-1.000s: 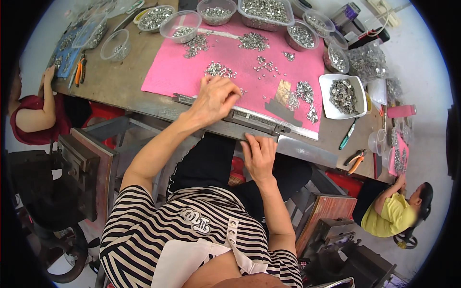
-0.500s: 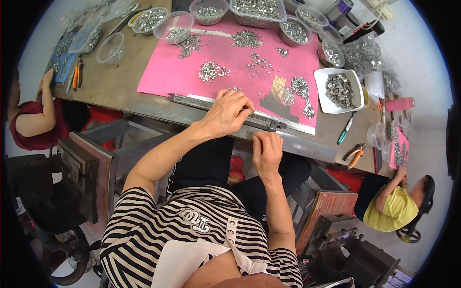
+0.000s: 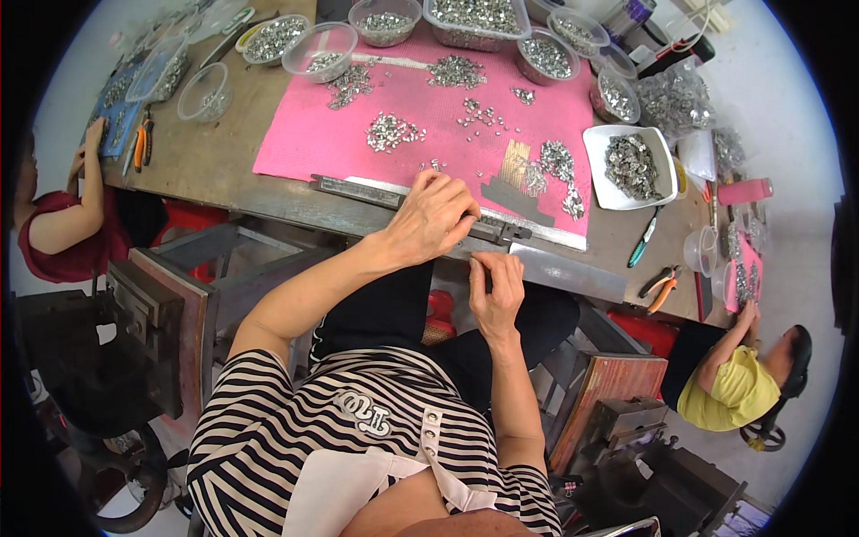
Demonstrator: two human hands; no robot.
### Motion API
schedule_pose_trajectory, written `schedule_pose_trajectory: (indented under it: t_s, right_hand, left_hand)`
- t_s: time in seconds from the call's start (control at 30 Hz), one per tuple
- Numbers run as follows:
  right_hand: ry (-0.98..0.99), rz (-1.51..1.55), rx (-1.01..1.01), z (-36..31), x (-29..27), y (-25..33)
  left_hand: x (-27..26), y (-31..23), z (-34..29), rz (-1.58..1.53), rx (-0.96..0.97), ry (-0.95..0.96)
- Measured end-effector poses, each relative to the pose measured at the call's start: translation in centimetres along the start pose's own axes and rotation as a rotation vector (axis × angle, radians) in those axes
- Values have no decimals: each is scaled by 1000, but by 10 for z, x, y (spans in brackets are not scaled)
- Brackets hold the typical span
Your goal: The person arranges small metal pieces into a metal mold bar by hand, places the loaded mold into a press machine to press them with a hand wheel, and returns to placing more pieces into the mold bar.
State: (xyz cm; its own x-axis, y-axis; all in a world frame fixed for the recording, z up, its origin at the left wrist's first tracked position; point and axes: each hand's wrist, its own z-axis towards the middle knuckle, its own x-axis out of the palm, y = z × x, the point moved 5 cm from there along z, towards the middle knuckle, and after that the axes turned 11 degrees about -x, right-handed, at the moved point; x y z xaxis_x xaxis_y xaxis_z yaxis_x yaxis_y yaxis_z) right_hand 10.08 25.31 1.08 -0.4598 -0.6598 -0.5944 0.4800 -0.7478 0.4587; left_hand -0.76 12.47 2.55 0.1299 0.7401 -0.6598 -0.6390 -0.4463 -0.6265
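Note:
A long dark metal bar (image 3: 344, 187) with a channel along it lies at the near edge of the pink cloth (image 3: 309, 125). My left hand (image 3: 432, 215) is over its middle, fingers bent and closed at the bar. Whatever those fingers pinch is hidden. At the table edge below the bar's right end, my right hand (image 3: 497, 285) is closed, thumb against the curled fingers; what it grips is too small or hidden. A dark block (image 3: 513, 233) sits at the bar's right end. Beyond the bar lies a loose pile of small shiny metal pieces (image 3: 394, 132).
A white tray (image 3: 667, 188) of metal parts stands to the right, with green-handled pliers (image 3: 642, 237) and orange-handled pliers (image 3: 662, 291) nearer me. Clear tubs (image 3: 385, 36) of pieces line the back. Co-workers sit at left, in a dark red top (image 3: 67, 233), and right, in yellow (image 3: 738, 394).
My left hand has shifted very slightly to the right along the bar. My right hand has barely moved, staying closed at the table edge.

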Motion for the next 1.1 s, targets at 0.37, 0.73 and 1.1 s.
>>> schedule_pose_trajectory:
  t_s: [0.37,0.73,1.1]
  right_hand:
    - [-63,82,75,13,-16,-6]
    - [208,186,-58,148,70,-50]
    - [278,4,-184,160,117,-55]
  left_hand:
    - [5,-1,-4,35,-57,-37]
    - [-24,6,-31,27,-38,-215]
    - [-33,26,-45,106,-84,-171]
